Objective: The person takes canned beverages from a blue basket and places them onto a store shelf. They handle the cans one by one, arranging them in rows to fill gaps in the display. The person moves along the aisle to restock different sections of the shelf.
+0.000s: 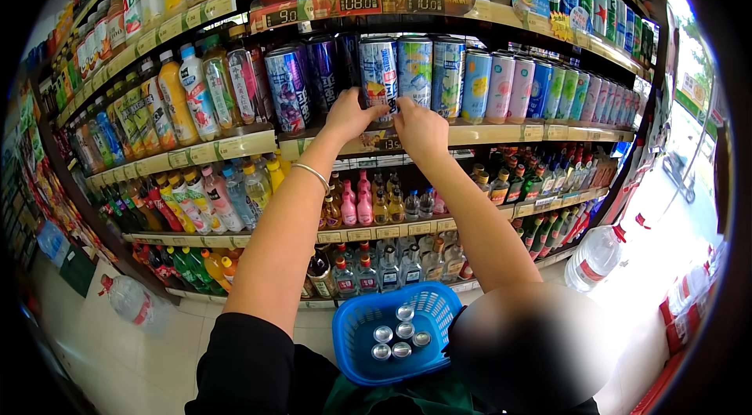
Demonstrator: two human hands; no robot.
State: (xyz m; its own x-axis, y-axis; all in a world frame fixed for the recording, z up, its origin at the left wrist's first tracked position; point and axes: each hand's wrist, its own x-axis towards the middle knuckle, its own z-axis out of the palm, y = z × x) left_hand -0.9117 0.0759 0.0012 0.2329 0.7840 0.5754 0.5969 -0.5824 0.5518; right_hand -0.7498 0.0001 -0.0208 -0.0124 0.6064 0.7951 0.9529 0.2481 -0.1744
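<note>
A tall blue, white and red drink can (378,65) stands at the front of the middle shelf (470,134). My left hand (351,115) grips its lower left side, thumb across the front. At its lower right, the bent fingers of my right hand (420,128) touch it. Its base is partly hidden by my hands. Close on the right are a light-blue can (415,71) and a blue-green can (448,77). Purple cans (288,89) stand to the left, with a dark gap between them and the held can.
Below me a blue plastic basket (343,371) on the tiled floor holds several silver-topped cans (405,330). Shelves of bottles run above and below. Large water bottles (132,300) stand on the floor at both sides. A blurred patch hides the lower right.
</note>
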